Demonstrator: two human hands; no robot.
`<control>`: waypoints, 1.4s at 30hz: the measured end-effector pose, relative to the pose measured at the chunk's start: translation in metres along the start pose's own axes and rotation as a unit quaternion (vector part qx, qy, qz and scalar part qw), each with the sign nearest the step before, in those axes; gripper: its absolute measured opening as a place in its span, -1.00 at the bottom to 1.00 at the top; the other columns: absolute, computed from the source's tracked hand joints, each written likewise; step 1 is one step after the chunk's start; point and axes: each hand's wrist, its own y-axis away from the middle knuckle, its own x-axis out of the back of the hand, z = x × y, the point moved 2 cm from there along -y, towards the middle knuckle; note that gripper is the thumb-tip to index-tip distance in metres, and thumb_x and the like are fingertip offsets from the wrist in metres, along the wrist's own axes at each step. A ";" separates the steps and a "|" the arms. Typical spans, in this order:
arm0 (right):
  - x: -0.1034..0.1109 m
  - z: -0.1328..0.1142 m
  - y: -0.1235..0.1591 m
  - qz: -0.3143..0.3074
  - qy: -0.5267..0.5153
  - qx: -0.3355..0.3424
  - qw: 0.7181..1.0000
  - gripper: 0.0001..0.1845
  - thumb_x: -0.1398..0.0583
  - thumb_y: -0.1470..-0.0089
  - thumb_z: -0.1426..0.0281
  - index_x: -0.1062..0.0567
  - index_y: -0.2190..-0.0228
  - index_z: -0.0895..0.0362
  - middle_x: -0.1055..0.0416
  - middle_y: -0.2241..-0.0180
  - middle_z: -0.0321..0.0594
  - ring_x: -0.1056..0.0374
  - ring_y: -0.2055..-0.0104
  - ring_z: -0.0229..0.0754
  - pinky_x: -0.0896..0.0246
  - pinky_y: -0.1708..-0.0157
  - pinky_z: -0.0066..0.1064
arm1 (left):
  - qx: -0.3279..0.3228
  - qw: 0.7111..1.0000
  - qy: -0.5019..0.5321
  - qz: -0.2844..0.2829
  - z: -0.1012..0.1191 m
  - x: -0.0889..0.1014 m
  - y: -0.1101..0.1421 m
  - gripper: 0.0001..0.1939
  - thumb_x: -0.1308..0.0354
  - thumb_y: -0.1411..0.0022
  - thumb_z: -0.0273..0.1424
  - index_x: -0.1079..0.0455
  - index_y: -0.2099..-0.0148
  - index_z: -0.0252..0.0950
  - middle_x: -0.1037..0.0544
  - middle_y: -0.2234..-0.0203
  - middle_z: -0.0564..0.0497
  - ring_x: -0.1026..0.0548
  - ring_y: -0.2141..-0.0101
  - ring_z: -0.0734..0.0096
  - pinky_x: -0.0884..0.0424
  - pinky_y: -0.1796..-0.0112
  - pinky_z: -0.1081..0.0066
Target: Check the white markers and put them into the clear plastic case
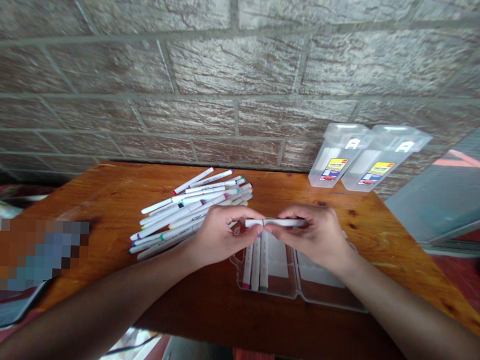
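A white marker (284, 222) lies level between my two hands, above an open clear plastic case (298, 280). My left hand (224, 232) pinches its left end between thumb and fingers. My right hand (315, 233) grips the right part, with the far tip reaching into the palm. Below, three white markers (256, 265) lie side by side in the left half of the case, one with a pink end. Left of my left hand is a loose pile of white markers (191, 209) with ends of many colours.
Two clear plastic cases (329, 154) with yellow and blue labels lean against the brick wall (245, 69) at the back right. The wooden table (104, 195) has its front edge close to me. A blurred-out object (45, 261) is at the left edge.
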 end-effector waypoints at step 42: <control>0.009 0.005 -0.011 0.000 -0.302 -0.152 0.941 -0.73 -0.48 -0.08 0.19 -0.72 0.24 0.10 -0.64 0.47 -0.23 -0.23 0.65 -0.39 -0.10 0.68 -0.51 | 0.127 0.919 0.356 0.109 -0.010 0.013 -0.014 -0.82 -0.34 -0.21 -0.34 -0.70 0.20 -0.31 -0.67 0.50 -0.09 -0.47 0.54 0.43 -0.35 0.46 0.43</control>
